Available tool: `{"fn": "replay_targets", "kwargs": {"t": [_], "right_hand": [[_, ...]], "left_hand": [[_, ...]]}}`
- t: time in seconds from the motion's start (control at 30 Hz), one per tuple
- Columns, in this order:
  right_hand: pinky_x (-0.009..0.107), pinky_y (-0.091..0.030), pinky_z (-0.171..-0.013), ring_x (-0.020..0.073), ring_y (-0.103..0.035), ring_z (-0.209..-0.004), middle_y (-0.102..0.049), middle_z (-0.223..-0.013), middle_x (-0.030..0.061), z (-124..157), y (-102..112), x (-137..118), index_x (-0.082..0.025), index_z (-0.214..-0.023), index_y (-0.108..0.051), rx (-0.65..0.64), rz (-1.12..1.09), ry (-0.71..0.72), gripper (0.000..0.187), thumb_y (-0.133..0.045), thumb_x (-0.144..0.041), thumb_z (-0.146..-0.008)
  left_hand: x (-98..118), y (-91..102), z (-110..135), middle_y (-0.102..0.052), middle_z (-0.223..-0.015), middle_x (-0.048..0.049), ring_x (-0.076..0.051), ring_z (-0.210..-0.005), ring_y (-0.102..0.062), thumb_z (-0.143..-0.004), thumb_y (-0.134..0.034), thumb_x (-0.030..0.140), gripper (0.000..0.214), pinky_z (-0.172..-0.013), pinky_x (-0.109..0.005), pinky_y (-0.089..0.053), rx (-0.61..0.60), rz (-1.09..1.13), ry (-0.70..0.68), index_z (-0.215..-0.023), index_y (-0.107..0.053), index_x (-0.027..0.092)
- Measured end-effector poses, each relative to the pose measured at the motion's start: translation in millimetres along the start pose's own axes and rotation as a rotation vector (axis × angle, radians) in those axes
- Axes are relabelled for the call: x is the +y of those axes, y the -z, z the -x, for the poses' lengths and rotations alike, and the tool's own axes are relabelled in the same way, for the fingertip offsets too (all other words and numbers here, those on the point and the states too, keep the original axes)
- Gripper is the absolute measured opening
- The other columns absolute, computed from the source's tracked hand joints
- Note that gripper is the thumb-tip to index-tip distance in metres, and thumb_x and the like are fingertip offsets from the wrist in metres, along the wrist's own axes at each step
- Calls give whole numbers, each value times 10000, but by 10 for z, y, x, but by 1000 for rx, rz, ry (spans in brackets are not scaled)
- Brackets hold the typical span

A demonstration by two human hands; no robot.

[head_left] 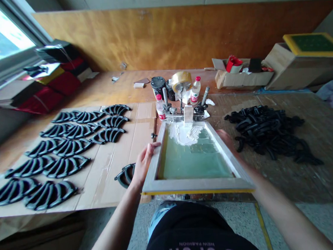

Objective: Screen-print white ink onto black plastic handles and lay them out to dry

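A wood-framed printing screen with green mesh and a smear of white ink at its far end is tilted up towards me on a metal hinge clamp. My left hand grips the frame's left rail, fingers curled over its edge. My right hand is on the right rail, mostly hidden behind the frame. A black curved plastic piece lies just left of my left hand.
Rows of black curved pieces lie on cardboard to the left. A heap of the same pieces sits to the right. Bottles, a tape roll and a black jar stand behind the clamp. Cardboard boxes are at back right.
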State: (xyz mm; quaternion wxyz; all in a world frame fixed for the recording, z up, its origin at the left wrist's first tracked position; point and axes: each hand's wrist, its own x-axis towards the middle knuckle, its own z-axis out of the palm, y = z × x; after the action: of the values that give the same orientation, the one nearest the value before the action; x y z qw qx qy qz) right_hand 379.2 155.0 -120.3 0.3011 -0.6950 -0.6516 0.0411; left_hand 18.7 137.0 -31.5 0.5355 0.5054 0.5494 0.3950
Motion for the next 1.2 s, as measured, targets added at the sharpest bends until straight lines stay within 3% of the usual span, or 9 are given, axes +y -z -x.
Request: {"fn": "replay_targets", "kwargs": {"t": [0.1,0.23,0.43,0.67,0.73,0.83,1.0,1.1,1.2], "right_hand": [[363,-526,-887,218,-642,-942,-665,-1062,127,-311,82,-25,-112,-1094,-680,66,-41,-18,303,-550,-239,-851],[469,-353,-1095,297,-414,-1293,-462,-1382,138,-677,-129,-515,-181,-1346,-491,-18,-98,244,601,-683,-188,-776],[397,-448,-851,271,-546,-928,-628,-908,125,-595,-408,-933,-151,-929,-612,-374,108,346,117,-581,-108,-825],[308,-420,-753,217,-534,-856,-616,-830,68,-151,-72,-915,-175,-825,-619,-573,25,788,205,-504,-14,-772],[296,-417,-731,198,-535,-802,-609,-790,42,-196,-46,-920,-190,-781,-614,-596,-58,766,166,-535,-44,-781],[309,-423,-743,209,-537,-835,-612,-805,53,-182,-109,-931,-185,-792,-632,-466,-69,639,168,-530,-51,-799],[340,-446,-826,232,-556,-935,-647,-881,77,-19,-183,-940,-185,-900,-666,-429,-120,660,175,-536,-86,-836],[328,-457,-787,220,-598,-883,-677,-941,55,-278,-200,-964,-220,-1002,-667,-375,-158,487,169,-649,-223,-835],[334,-459,-776,225,-624,-837,-698,-988,43,-746,-191,-910,-268,-1257,-584,-290,-122,265,501,-732,-267,-779]], "left_hand": [[-394,-5,143,-706,-988,-64,-181,-802,-637,-812,-579,581,610,-694,-262,-490,-46,-20,145,-1262,-603,170],[-842,-75,139,-708,-886,-39,-173,-740,-646,-807,-609,517,710,-680,-267,-502,-47,4,223,-1421,-442,201],[-1066,-88,63,-720,-965,-61,-208,-863,-661,-802,-613,520,653,-732,-271,-499,-8,-48,205,-1364,-521,200],[-1098,-94,69,-711,-1003,-62,-204,-888,-656,-816,-597,518,622,-768,-286,-504,4,-47,188,-1340,-535,188],[-1038,-110,79,-716,-962,-58,-201,-846,-659,-802,-611,514,623,-725,-280,-507,4,-12,207,-1320,-545,173],[-927,-132,104,-718,-892,-51,-190,-770,-657,-797,-616,506,620,-652,-264,-498,9,28,244,-1310,-542,165],[-806,-131,135,-704,-870,-45,-170,-706,-631,-803,-619,497,635,-604,-246,-474,11,28,258,-1341,-510,177],[-701,-87,142,-691,-854,-34,-163,-695,-619,-805,-625,499,657,-600,-238,-467,-24,40,260,-1368,-484,190],[-483,-20,152,-679,-866,-22,-148,-692,-599,-807,-624,516,617,-577,-219,-446,-44,65,239,-1337,-524,216]]}}
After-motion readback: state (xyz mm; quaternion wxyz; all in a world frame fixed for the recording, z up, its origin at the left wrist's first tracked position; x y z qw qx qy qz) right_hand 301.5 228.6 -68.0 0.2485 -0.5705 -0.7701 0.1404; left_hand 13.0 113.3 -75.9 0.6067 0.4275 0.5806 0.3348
